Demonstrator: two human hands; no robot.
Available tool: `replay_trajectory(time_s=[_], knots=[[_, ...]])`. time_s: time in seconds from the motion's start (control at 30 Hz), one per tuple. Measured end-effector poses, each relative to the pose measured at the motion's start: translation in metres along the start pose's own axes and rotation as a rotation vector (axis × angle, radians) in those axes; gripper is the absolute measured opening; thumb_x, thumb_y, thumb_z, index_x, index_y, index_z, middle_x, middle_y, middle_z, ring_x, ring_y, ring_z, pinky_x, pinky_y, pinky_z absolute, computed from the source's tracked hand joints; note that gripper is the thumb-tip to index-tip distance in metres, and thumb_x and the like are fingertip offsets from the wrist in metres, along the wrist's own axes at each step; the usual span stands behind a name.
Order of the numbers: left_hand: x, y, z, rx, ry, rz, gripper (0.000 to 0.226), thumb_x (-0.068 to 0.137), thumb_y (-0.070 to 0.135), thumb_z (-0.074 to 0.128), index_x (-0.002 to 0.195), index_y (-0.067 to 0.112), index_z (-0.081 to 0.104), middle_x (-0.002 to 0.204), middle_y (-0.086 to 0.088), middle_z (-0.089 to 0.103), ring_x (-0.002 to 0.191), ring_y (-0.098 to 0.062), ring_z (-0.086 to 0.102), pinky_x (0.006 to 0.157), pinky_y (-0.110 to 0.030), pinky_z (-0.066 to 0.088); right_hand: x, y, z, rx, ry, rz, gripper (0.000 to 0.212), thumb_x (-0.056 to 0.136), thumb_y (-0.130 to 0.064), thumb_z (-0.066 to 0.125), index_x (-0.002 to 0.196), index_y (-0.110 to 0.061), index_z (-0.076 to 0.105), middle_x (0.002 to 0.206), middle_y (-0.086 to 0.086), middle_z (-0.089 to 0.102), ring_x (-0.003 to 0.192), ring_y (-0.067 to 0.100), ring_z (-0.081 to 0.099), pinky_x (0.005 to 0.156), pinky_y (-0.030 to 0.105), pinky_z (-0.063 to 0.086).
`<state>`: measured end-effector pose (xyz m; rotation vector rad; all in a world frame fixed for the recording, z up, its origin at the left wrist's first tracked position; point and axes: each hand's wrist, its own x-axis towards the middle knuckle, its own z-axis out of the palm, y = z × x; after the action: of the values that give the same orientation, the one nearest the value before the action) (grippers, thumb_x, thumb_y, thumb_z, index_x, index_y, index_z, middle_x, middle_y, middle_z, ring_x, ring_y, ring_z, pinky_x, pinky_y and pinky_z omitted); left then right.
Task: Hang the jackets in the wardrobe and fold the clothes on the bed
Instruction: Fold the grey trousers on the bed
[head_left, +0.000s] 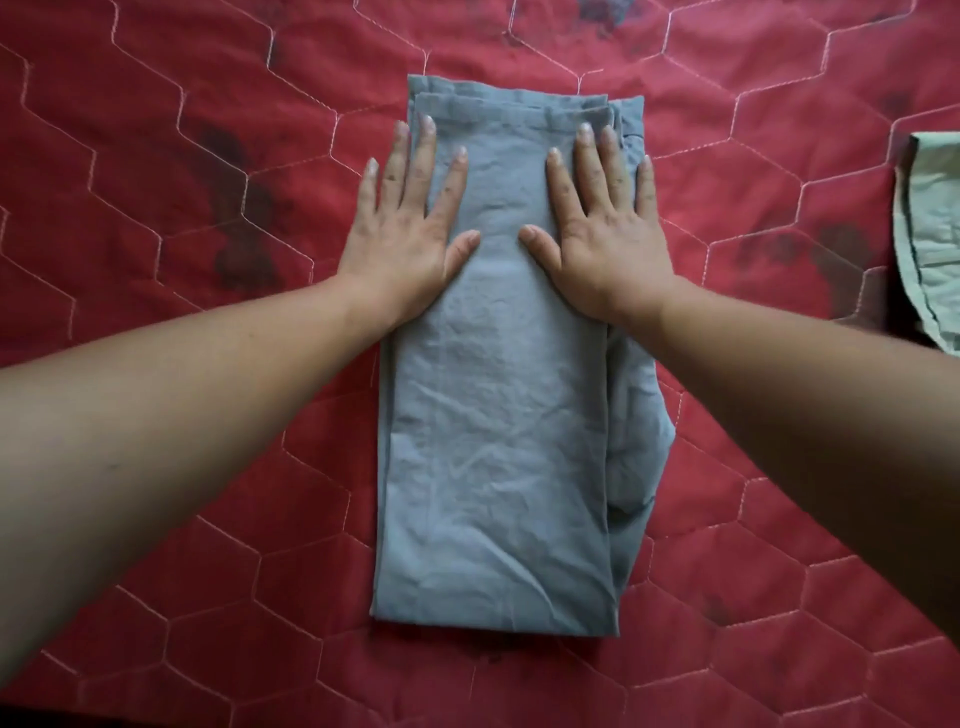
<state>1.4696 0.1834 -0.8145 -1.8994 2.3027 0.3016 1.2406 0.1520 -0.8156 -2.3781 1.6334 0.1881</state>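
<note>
Both palms flat, fingers spread: left hand (400, 234) and right hand (602, 234) press the grey garment (493, 441) on the quilt (156, 156); grasping nothing; smooth outward before the next fold, squaring edges.

The green cloth (935, 234) at the right edge is cut off. The grey cloth (493, 441) hides its own lower layers. The bed (156, 156) runs past every edge.

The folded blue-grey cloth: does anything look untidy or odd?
Slightly: the folded blue-grey cloth has lower layers bulging crumpled past its smooth top layer on the right. The red quilted bedcover has dark blotches.
</note>
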Motion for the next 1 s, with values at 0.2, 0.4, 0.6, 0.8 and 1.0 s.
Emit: replay_trajectory(time_s=[0.2, 0.4, 0.6, 0.8, 1.0], knots=[[-0.124, 0.027, 0.043, 0.003, -0.016, 0.162, 0.075, 0.099, 0.059, 0.026, 0.162, 0.021, 0.01, 0.168, -0.018, -0.003, 0.155, -0.035, -0.005, 0.122, -0.059, 0.015, -0.136, -0.004, 0.046, 0.014, 0.105, -0.066, 0.074, 0.103, -0.059, 0.035, 0.162, -0.016, 0.024, 0.171, 0.009, 0.012, 0.158, 0.032, 0.004, 0.125, 0.056, 0.011], [-0.24, 0.04, 0.069, -0.014, -0.091, 0.114, 0.077, 0.096, 0.065, 0.027, 0.161, 0.026, 0.014, 0.167, -0.02, -0.003, 0.154, -0.041, -0.002, 0.123, -0.058, 0.015, -0.235, -0.002, 0.071, -0.012, 0.026, -0.068, 0.076, 0.1, -0.062, 0.033, 0.162, -0.018, 0.026, 0.17, 0.014, 0.011, 0.157, 0.038, 0.002, 0.122, 0.064, 0.012], [-0.289, 0.043, 0.067, 0.051, -0.227, 0.218, 0.083, 0.091, 0.075, 0.023, 0.161, 0.033, 0.005, 0.167, -0.021, -0.008, 0.151, -0.05, -0.003, 0.119, -0.065, 0.017, -0.307, -0.014, 0.071, -0.09, -0.146, -0.166, 0.081, 0.095, -0.073, 0.031, 0.162, -0.029, 0.025, 0.17, 0.019, 0.006, 0.156, 0.043, -0.004, 0.12, 0.069, 0.013], [-0.304, 0.04, 0.044, 0.222, -0.322, 0.304, 0.1, 0.08, 0.081, 0.045, 0.161, 0.037, 0.005, 0.166, -0.022, -0.011, 0.15, -0.052, -0.006, 0.117, -0.07, 0.008, -0.325, -0.023, 0.058, -0.181, -0.163, -0.297, 0.074, 0.095, -0.06, 0.046, 0.158, -0.023, 0.037, 0.168, 0.023, 0.009, 0.156, 0.045, 0.005, 0.116, 0.074, 0.011], [-0.305, 0.082, 0.048, 0.148, -0.249, 0.393, 0.098, 0.082, 0.071, 0.057, 0.16, 0.022, 0.023, 0.167, -0.023, -0.002, 0.155, -0.039, -0.003, 0.118, -0.066, 0.012, -0.311, -0.08, 0.057, -0.013, -0.021, -0.406, 0.08, 0.09, -0.05, 0.059, 0.159, -0.016, 0.035, 0.169, 0.018, 0.012, 0.156, 0.04, 0.009, 0.117, 0.073, 0.015]])
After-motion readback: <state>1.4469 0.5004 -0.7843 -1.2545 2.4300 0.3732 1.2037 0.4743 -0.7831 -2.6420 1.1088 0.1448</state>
